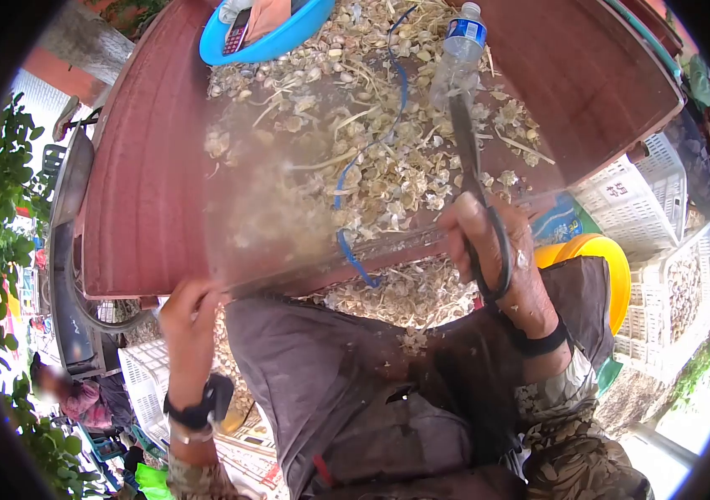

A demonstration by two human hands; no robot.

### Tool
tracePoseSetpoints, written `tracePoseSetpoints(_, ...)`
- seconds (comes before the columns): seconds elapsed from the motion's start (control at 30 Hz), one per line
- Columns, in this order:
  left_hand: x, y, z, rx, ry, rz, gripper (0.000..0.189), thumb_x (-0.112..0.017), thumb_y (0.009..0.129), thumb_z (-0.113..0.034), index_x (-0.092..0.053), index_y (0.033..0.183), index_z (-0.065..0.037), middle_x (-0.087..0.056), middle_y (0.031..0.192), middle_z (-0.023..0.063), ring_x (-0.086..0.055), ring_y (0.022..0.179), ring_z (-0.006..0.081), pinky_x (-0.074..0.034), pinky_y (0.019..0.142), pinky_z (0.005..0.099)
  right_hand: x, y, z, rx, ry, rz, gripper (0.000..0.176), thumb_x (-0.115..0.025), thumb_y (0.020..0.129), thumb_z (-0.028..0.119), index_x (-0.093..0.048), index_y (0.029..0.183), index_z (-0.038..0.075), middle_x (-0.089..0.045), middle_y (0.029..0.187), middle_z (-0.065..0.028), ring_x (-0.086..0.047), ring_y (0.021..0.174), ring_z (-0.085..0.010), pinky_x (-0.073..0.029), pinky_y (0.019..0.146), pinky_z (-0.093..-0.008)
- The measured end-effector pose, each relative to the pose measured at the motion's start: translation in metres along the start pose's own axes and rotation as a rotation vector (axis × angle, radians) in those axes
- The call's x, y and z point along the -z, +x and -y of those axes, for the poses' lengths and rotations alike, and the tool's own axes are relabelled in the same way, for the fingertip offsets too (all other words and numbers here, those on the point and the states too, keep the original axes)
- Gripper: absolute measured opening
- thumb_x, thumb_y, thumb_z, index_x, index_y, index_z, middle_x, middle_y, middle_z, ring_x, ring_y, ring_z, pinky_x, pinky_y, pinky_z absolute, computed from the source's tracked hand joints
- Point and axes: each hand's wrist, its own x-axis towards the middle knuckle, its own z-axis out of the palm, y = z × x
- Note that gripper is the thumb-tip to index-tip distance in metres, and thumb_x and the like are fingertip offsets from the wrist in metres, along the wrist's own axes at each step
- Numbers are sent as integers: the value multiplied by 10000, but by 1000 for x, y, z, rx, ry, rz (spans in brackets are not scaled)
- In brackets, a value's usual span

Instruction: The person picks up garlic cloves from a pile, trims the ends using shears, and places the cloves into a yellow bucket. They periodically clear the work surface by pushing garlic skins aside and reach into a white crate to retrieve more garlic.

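Observation:
My right hand [500, 242] is closed round the dark handles of a pair of scissors [466, 142]. Their blades point away from me, their tips in front of a clear plastic bottle [460, 58] with a blue label. My left hand [192, 321] is at the front left corner of the red table [151, 167], fingers bent together against the edge; what they pinch, if anything, is hidden. Papery garlic skins [405, 175], with dry stems and some cloves, cover the middle of the tabletop. A blue strap [340, 192] winds through them. A hazy, see-through blur lies over the table's left part.
A blue basin [267, 42] holding a phone [236, 32] and cloth stands at the far side. White crates [630, 196] and a yellow bucket [613, 267] are on my right. More skins [396, 296] lie between the table edge and my dark apron [346, 375]. A person [92, 400] sits far left.

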Motion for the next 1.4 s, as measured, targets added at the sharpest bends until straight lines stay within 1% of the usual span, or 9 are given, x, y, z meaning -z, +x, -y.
tracePoseSetpoints(0.13,-91,92,-16,-422,77,80,139,-568,851,-60,-649,940,11,-630,865,134,-638,810,277,-482,716,346,4,2,-8,11,-36,24,354,-641,889,360,-575,813,20,-515,596,6,-460,464,-57,-335,407,-218)
tracePoseSetpoints(0.37,-147,161,-40,-705,292,43,202,-567,784,-26,-618,977,-58,-621,907,170,-600,847,371,-475,738,452,13,5,4,-36,-48,-37,366,-650,885,359,-570,787,16,-495,596,16,-456,523,-57,-339,456,-231)
tracePoseSetpoints(0.53,-144,171,-43,-722,355,160,237,-541,725,-7,-585,950,-66,-614,860,176,-580,812,404,-467,709,466,16,10,-3,-41,-76,-24,356,-647,891,347,-572,812,8,-479,614,18,-445,563,-53,-346,486,-235)
tracePoseSetpoints(0.63,-140,167,-44,-666,283,85,157,-533,758,-37,-583,906,-47,-633,815,139,-619,728,324,-474,652,403,16,10,-8,-15,-143,-30,341,-639,898,334,-575,815,10,-475,622,24,-440,572,-53,-349,494,-237)
tracePoseSetpoints(0.83,-119,172,-13,-136,-362,203,214,-523,844,-81,-652,1013,-61,-656,834,69,-616,664,128,-467,623,276,16,9,-8,-47,-97,-22,436,-572,896,448,-608,832,19,-528,594,-5,-483,485,-72,-361,446,-220)
tracePoseSetpoints(0.93,-107,165,-14,-351,-150,66,238,-528,857,-83,-667,1047,-51,-667,871,91,-629,704,151,-477,671,281,15,8,-7,13,-103,-16,442,-564,898,451,-613,842,15,-535,594,-9,-492,488,-73,-363,447,-223)
tracePoseSetpoints(1.03,-110,155,-27,-203,-321,158,210,-548,855,-94,-672,1005,-17,-675,927,104,-632,755,166,-483,705,302,14,8,-8,-22,-57,-42,428,-573,895,439,-608,828,17,-540,588,-10,-498,488,-74,-361,444,-219)
tracePoseSetpoints(1.17,-168,183,-5,-667,-43,122,209,-588,824,-109,-670,996,-20,-667,978,104,-621,854,196,-485,761,332,13,7,-9,-2,-101,-20,410,-590,888,425,-592,796,25,-536,577,-4,-489,477,-68,-353,434,-213)
tracePoseSetpoints(1.4,-196,186,-43,-678,-87,128,328,-639,737,-91,-629,1057,-18,-649,902,127,-623,800,225,-488,743,338,16,9,-9,43,-121,-45,408,-609,883,422,-576,761,34,-533,578,6,-481,481,-54,-351,431,-209)
